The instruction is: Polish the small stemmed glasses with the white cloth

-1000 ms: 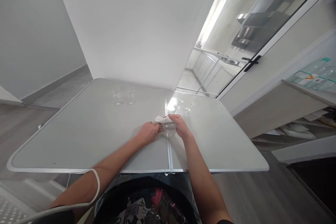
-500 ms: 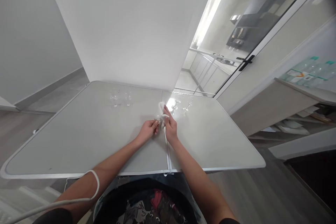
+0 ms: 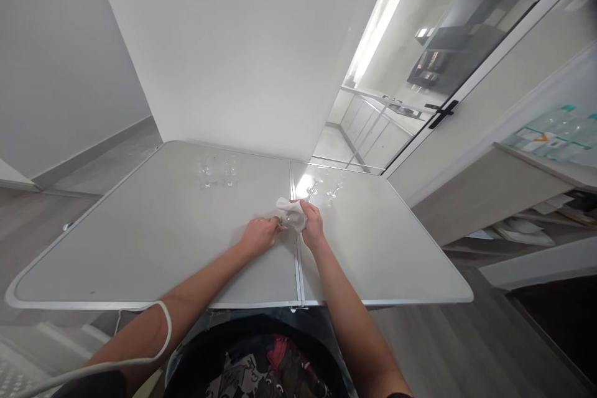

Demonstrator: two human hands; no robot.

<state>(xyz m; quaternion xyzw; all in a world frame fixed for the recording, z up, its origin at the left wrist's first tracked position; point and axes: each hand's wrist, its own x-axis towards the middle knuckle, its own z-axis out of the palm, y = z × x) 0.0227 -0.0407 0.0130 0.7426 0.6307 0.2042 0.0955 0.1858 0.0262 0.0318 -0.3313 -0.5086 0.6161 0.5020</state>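
Over the table's middle seam, my left hand point(image 3: 262, 234) is closed, pinching the narrow end of a small clear stemmed glass point(image 3: 293, 219). My right hand point(image 3: 313, 224) is closed around a thin white cloth or tissue point(image 3: 283, 204), pressed about the wide end of that glass. The glass lies tilted between both hands, and the cloth partly hides it. Farther off on the left half are clear glasses point(image 3: 205, 174), hard to make out. Beyond my right hand are more clear stemmed glasses point(image 3: 333, 191), near a bright reflection.
The pale folding table point(image 3: 153, 249) has a metal rim and a centre seam. A white wall point(image 3: 242, 50) stands behind it. To the right are a glazed door point(image 3: 401, 74) and a shelf point(image 3: 504, 193) bearing plastic bottles point(image 3: 555, 130). A white cable point(image 3: 165, 323) crosses my left forearm.
My right hand has turned, and the cloth has spread over the wide end of the glass, which now faces me more. My left hand keeps hold of the narrow end.
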